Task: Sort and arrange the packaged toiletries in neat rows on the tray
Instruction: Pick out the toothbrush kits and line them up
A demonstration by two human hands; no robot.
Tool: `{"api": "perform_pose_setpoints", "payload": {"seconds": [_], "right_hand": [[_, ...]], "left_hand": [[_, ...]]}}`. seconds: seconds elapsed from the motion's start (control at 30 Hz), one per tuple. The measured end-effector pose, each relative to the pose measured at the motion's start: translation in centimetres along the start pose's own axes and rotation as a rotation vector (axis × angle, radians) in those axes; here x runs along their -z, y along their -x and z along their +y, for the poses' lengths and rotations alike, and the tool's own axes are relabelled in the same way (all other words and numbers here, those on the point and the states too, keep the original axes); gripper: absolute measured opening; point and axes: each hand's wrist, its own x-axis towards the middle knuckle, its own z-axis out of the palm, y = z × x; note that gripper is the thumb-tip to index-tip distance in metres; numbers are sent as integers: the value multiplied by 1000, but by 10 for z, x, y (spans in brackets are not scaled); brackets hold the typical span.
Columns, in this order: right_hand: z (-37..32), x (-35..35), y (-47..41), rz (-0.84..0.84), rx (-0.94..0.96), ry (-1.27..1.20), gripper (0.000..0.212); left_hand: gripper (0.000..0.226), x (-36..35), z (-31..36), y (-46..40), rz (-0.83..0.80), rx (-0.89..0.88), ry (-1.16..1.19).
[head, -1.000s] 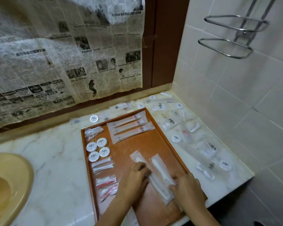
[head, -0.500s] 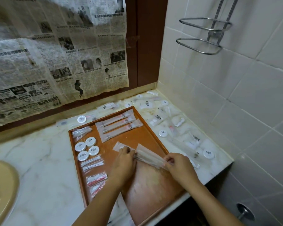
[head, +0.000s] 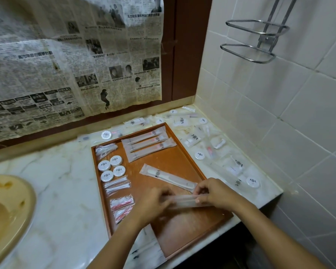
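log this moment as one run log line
left hand: holds long clear plastic packet | right hand: holds same packet | where: over brown wooden tray

The tray [head: 184,162] looks like brown wood with a smooth, faintly glossy face. The worktop [head: 66,183] is pale veined marble, polished. The long packet [head: 184,200] between the hands is clear, crinkled plastic film, as are the three long sachets [head: 147,145]. The round tins [head: 111,168] have matt white lids. Yellowed, wrinkled newspaper [head: 66,65] covers the wall; glazed tiles [head: 279,113] shine, and the rack [head: 254,43] is bright metal.
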Motion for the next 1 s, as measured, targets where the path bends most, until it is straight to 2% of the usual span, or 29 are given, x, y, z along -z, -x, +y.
{"api": "perform_pose_setpoints", "payload": {"seconds": [0.1, 0.37, 0.6, 0.77, 0.87, 1.0], "right_hand": [[0, 3, -3, -64, 5, 42, 11], [23, 21, 1, -149, -7, 186, 16], [35, 16, 9, -150, 49, 340, 25], [51, 10, 10, -82, 150, 504, 22], [55, 8, 10, -50, 261, 587, 24], [57, 5, 13, 17, 299, 655, 20]], "left_hand": [[4, -1, -6, 9, -31, 57, -50], [12, -8, -13, 30, -145, 182, 124], [17, -22, -2, 30, -198, 137, -93], [19, -28, 0, 35, -224, 145, -257], [14, -29, -1, 37, -223, 133, -309], [17, -30, -1, 37, -206, 95, -333]]}}
